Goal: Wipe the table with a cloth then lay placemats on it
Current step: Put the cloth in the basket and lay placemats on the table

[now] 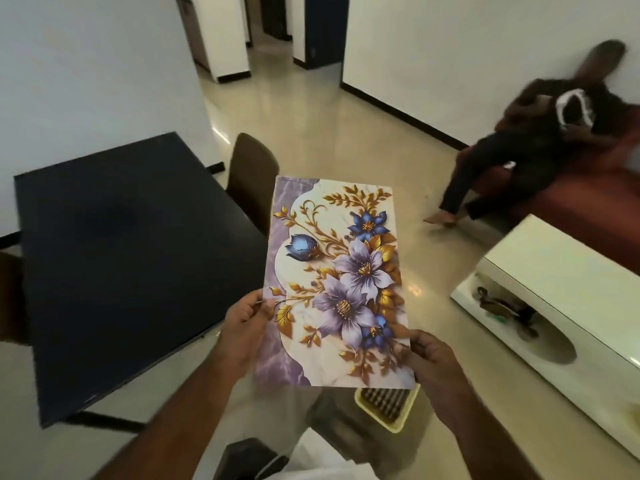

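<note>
Purple, blue and gold flowers on a pale marbled ground cover the placemat [332,282], which is held in the air in front of the person, printed face up, long axis running away from the camera. The left hand [244,327] closes its grip on the near part of the left edge, thumb on top; the right hand [429,358] closes its grip on the near right corner, fingers curled over the edge. The placemat is not over the tabletop [114,271]; it hangs just to the right of it, above the glossy beige floor [346,133]. The dark tabletop lies at the left and carries nothing visible. A brown chair [254,174] stands at its far right side, its back partly hidden behind the placemat's far left corner. Another chair back [10,296] shows at the left frame edge. Below the placemat's near edge, a yellow-rimmed tray [388,407] with dark contents sits low, partly covered by the mat. At the right, a low white coffee table [571,289] holds small items on its lower shelf. Beyond it, a second person [540,143], blurred, sits on a red sofa [588,188] against the white wall. A corridor [270,39] opens at the top.
</note>
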The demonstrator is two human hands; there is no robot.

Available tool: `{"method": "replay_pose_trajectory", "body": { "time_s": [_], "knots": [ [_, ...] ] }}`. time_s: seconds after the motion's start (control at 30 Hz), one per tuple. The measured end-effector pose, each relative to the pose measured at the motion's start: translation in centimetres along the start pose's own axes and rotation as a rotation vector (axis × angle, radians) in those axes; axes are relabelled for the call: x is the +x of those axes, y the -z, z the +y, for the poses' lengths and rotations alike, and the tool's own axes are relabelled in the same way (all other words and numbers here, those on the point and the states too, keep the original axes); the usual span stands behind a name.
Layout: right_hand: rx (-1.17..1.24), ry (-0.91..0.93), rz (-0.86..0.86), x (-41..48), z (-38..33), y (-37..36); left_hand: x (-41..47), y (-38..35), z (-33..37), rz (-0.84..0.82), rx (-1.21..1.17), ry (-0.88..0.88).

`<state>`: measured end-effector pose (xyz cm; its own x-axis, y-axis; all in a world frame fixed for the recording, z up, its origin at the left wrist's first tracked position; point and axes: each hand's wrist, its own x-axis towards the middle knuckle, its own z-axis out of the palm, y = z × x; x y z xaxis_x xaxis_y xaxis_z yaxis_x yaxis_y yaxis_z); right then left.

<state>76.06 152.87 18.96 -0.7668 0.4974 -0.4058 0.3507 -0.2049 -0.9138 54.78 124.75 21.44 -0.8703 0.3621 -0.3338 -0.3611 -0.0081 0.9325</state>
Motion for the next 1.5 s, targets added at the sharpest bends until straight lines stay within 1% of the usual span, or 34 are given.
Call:
{"method": "replay_pose_trajectory", "body": {
  "time_s": [0.13, 0.27, 0.4, 0.53, 0.63, 0.73, 0.87, 1.0, 1.13, 1.3, 1.4, 1.5],
  "knots": [
    [-0.036, 0.012, -0.084, 3.2, -2.6, -6.0, -0.6, 6.6, 1.3, 0.111, -0.033, -0.046],
    [-0.027, 0.058, -0.103, 6.2, -5.1, -13.8, -1.2, 13.2, 2.3, 0.185, -0.058, -0.078],
    [-0.108, 0.11, -0.118, 8.8, -7.0, -22.3, -1.4, 20.0, 3.0, 0.246, -0.075, -0.092],
    [-0.221, 0.191, -0.146, 11.3, -8.4, -30.0, -0.8, 25.5, 3.4, 0.369, -0.068, -0.051],
    [-0.314, 0.216, -0.18, 13.2, -9.2, -34.8, 0.0, 28.7, 3.3, 0.43, -0.071, -0.007],
    [-0.419, 0.221, -0.181, 16.3, -10.1, -38.6, 1.9, 31.2, 3.1, 0.476, -0.069, -0.014],
    [-0.53, 0.22, -0.203, 22.0, -11.3, -43.2, 6.6, 33.7, 2.7, 0.622, -0.012, 0.02],
    [-0.583, 0.181, -0.244, 29.3, -11.9, -48.2, 12.8, 35.5, 2.1, 0.743, 0.002, 0.098],
    [-0.677, 0.14, -0.32, 36.0, -11.2, -53.6, 18.6, 37.3, 0.7, 0.906, 0.004, 0.224],
    [-0.835, 0.098, -0.386, 40.6, -8.6, -59.0, 21.8, 39.4, -2.0, 1.046, -0.025, 0.337],
    [-0.927, 0.085, -0.41, 41.5, -6.9, -61.0, 22.3, 40.0, -3.3, 1.095, 0.059, 0.4],
    [-1.007, 0.102, -0.415, 41.9, -5.3, -61.6, 22.7, 40.5, -4.2, 1.093, 0.146, 0.472]
  ]
}}
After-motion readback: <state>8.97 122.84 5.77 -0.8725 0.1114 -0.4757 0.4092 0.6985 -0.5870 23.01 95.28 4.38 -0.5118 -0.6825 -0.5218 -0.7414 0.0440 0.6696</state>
